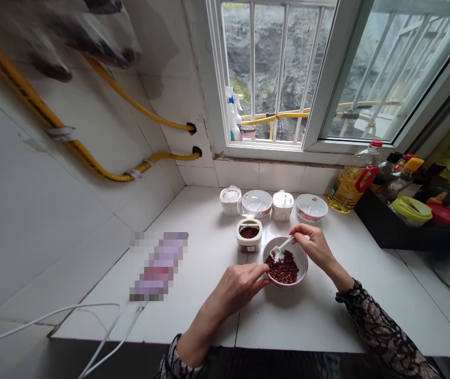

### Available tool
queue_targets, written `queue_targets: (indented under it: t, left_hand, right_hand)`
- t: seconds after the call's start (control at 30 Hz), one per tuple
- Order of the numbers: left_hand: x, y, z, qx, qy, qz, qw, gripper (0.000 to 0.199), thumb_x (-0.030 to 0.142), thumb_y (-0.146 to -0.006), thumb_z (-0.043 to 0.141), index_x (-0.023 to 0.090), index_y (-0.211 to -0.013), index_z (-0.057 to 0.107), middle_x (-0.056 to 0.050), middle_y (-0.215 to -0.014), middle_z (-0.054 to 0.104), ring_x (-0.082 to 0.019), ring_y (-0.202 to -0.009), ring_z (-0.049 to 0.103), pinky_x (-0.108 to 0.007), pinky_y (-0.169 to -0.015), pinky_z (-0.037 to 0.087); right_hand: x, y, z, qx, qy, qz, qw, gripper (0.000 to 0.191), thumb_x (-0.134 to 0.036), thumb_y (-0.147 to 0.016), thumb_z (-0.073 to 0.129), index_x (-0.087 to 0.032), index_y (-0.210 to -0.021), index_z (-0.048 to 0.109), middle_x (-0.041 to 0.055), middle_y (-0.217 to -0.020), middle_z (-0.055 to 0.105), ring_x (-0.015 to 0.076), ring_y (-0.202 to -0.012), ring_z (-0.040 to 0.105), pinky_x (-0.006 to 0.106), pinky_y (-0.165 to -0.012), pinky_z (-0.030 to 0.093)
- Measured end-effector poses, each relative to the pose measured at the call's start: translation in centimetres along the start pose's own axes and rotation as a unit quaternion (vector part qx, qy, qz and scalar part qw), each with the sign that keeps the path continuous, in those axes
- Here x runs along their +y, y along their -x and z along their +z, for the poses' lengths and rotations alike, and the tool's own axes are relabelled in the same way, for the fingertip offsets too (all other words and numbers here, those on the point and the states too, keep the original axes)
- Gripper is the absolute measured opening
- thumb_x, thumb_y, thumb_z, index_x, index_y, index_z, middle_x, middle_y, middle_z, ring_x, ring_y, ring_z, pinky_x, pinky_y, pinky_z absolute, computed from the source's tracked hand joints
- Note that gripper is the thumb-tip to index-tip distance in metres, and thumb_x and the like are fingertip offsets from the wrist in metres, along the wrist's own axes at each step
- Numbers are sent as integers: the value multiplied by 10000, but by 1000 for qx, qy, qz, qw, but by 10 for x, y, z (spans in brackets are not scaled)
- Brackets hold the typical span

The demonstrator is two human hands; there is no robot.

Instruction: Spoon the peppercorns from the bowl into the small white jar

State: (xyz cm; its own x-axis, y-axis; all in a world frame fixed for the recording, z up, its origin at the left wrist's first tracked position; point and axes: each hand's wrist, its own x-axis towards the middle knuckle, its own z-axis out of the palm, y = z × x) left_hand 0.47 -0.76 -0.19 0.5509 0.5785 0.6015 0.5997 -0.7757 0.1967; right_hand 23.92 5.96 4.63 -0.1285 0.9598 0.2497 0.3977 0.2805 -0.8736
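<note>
On the white counter stands a bowl (304, 269) with a pink rim, holding small dark red bits that look like peppercorns (283, 269). My left hand (242, 287) grips its left rim, thumb low and fingers at the edge. Pinched in my right hand (312, 245) is a small white spoon (287, 243), tilted, its scoop down among the bits in the bowl. Just behind and to the left sits a seasoning jar (249, 245) with its lid raised and similar dark red bits inside.
Behind are two white-lidded jars (230, 202) (282, 205), a patterned bowl (258, 197) and another bowl (312, 206). An oil bottle (345, 189) and a black box (378, 226) of bottles stand right. A pixelated device (159, 266) with a white cable (114, 318) lies left.
</note>
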Motion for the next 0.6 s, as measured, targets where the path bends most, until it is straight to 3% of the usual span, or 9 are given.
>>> queue_targets:
  t: [0.17, 0.27, 0.37, 0.43, 0.53, 0.6]
  left_hand:
    - [0, 0, 0, 1, 1, 1, 1000, 284, 361, -1062, 413, 159, -1009, 606, -5, -684, 666, -143, -566, 645, -229, -478, 434]
    - [0, 0, 0, -2, 4, -1, 1000, 240, 345, -1049, 455, 162, -1024, 608, -9, -706, 679, -145, -590, 662, -227, -497, 456]
    - [0, 1, 1, -5, 4, -2, 1000, 216, 337, -1036, 488, 159, -1019, 609, -9, -705, 681, -150, -589, 666, -229, -498, 461]
    - [0, 1, 1, -10, 3, -6, 1000, 206, 334, -1030, 504, 158, -1020, 610, -12, -706, 682, -154, -592, 668, -230, -496, 462]
    - [-1, 1, 3, -13, 3, -10, 1000, 203, 335, -1026, 514, 159, -1029, 616, -17, -720, 688, -153, -610, 677, -225, -511, 474]
    - [-1, 1, 4, -9, 1, -7, 1000, 213, 343, -1028, 509, 160, -1027, 619, -17, -716, 685, -149, -607, 675, -221, -514, 474]
  right_hand:
    - [2, -3, 3, -15, -83, 49, 995, 158, -295, -734, 599, -181, -752, 707, 29, -615, 711, 186, -627, 669, 319, -668, 535]
    - [-1, -5, 9, 0, -121, 29, 992, 219, -372, -772, 638, -175, -822, 719, 56, -694, 747, 202, -671, 696, 330, -671, 550]
    - [-6, -2, 20, 36, -83, -48, 995, 231, -374, -863, 604, -191, -933, 724, 78, -829, 775, 222, -766, 715, 359, -722, 554]
    - [-10, 1, 29, 53, -2, -135, 989, 201, -306, -917, 557, -212, -973, 726, 78, -880, 779, 224, -797, 704, 396, -794, 534]
    - [-13, 4, 36, 38, 130, -284, 949, 249, -179, -948, 483, -228, -983, 725, 61, -887, 782, 211, -773, 680, 444, -895, 468]
    - [-15, 6, 35, 32, 171, -339, 925, 278, -133, -953, 459, -228, -1003, 715, 47, -886, 783, 201, -767, 678, 443, -914, 441]
